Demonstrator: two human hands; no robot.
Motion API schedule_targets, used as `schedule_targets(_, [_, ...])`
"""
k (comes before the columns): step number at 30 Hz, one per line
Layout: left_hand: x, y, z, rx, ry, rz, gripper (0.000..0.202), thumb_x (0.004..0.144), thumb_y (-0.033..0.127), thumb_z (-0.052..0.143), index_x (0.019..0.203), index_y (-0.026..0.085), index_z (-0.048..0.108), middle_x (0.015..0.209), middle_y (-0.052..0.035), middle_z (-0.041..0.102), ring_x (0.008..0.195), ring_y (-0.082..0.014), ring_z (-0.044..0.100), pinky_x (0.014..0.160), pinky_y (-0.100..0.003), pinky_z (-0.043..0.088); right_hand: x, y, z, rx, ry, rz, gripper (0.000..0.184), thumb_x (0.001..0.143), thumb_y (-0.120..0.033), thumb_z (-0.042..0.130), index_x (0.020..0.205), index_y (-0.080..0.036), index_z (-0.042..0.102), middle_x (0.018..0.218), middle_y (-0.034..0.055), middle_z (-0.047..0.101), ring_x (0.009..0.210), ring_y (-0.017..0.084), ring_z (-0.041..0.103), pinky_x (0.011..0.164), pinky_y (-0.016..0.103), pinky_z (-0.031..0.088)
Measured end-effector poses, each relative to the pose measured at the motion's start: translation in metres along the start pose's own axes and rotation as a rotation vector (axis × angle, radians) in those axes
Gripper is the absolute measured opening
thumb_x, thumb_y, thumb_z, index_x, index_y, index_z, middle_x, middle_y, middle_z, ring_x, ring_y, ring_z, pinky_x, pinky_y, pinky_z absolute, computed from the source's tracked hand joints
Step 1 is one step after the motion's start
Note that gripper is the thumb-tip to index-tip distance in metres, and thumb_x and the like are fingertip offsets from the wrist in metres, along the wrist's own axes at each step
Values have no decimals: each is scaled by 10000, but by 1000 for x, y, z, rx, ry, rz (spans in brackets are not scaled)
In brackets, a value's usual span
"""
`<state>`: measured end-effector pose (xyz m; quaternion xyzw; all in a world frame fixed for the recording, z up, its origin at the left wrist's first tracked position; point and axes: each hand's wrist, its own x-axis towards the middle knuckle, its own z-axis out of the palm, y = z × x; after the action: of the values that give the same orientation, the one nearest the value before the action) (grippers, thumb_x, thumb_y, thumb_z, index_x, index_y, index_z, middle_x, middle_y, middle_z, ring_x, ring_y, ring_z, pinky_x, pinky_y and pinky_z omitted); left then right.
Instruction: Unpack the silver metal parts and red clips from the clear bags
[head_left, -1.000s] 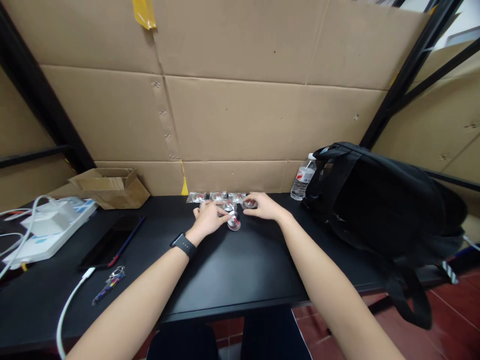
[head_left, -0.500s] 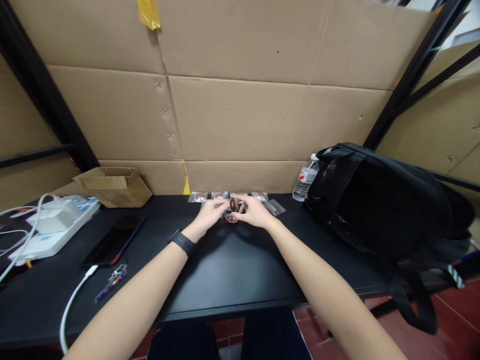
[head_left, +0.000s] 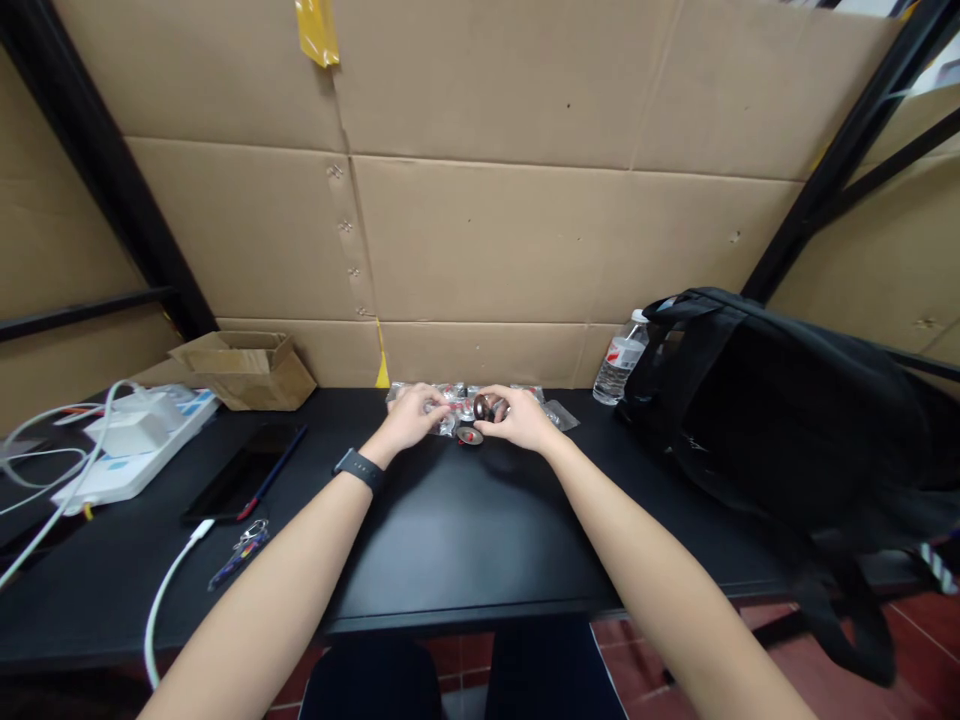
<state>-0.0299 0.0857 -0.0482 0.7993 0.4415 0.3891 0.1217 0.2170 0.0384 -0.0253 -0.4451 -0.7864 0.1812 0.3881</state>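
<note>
My right hand (head_left: pixel 519 420) is closed around a dark brown, shiny round piece (head_left: pixel 484 407), held just above the table by thumb and fingers. To its left, my left hand (head_left: pixel 411 418), with a dark watch (head_left: pixel 358 468) on the wrist, has thumb and fingertips pinched at a small clear plastic packet (head_left: pixel 448 423); its fingers partly cover the packet. Between the hands a round metallic disc (head_left: pixel 469 436) with a red spot lies on the table. Several shiny clear packets (head_left: pixel 527 393) with red bits lie in a row behind the hands.
At the right stand a water bottle (head_left: pixel 621 358) and a large black backpack (head_left: pixel 780 430). An open cardboard box (head_left: pixel 251 375), a white power strip (head_left: pixel 142 460) with cables, a phone (head_left: pixel 244 475) and a keychain (head_left: pixel 240 557) are at the left. A cardboard wall (head_left: pixel 480 250) closes off the back.
My hands have moved apart, the left one leftward off the disc. The dark round piece stays in my right hand, and the disc shows more fully. The view has shifted slightly.
</note>
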Motion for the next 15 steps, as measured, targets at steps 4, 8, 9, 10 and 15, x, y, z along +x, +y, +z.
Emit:
schedule_targets(4, [-5, -34, -36, 376, 149, -221, 199, 840, 417, 670, 837, 244, 767, 1086, -115, 698, 1137, -370, 488, 960, -504, 351, 1, 9, -9, -192, 19, -25, 464, 715, -339, 794, 1159, -238, 704, 975, 37, 733, 762, 173, 633, 757, 287, 474])
schedule_targets(8, [-13, -63, -59, 627, 178, -494, 243, 855, 430, 628, 857, 248, 789, 1092, -136, 679, 1127, -389, 457, 925, -512, 344, 1, 16, -14, -328, -50, -12, 462, 702, -284, 790, 1150, -196, 713, 1019, 70, 712, 871, 205, 638, 803, 298, 465])
schedule_targets(9, [-15, -67, -60, 641, 160, -531, 255, 855, 444, 624, 852, 255, 796, 1092, -138, 679, 1120, -391, 460, 915, -512, 347, 1, 17, -15, -348, -72, -5, 455, 698, -273, 789, 1138, -185, 715, 1012, 75, 708, 872, 207, 637, 799, 296, 464])
schedule_targets(10, [-16, -71, -61, 645, 139, -555, 265, 853, 456, 621, 843, 262, 801, 1090, -141, 682, 1116, -395, 462, 909, -513, 349, 1, 19, -16, -361, -91, 1, 441, 697, -264, 786, 1124, -177, 718, 1009, 79, 705, 872, 209, 637, 797, 293, 463])
schedule_targets(15, [-17, -76, -59, 667, 95, -617, 274, 843, 464, 620, 866, 269, 811, 1125, -162, 692, 1140, -415, 466, 923, -545, 344, 1, 22, -22, -360, -179, 63, 330, 695, -277, 789, 1001, -167, 736, 943, 74, 714, 849, 215, 644, 762, 282, 454])
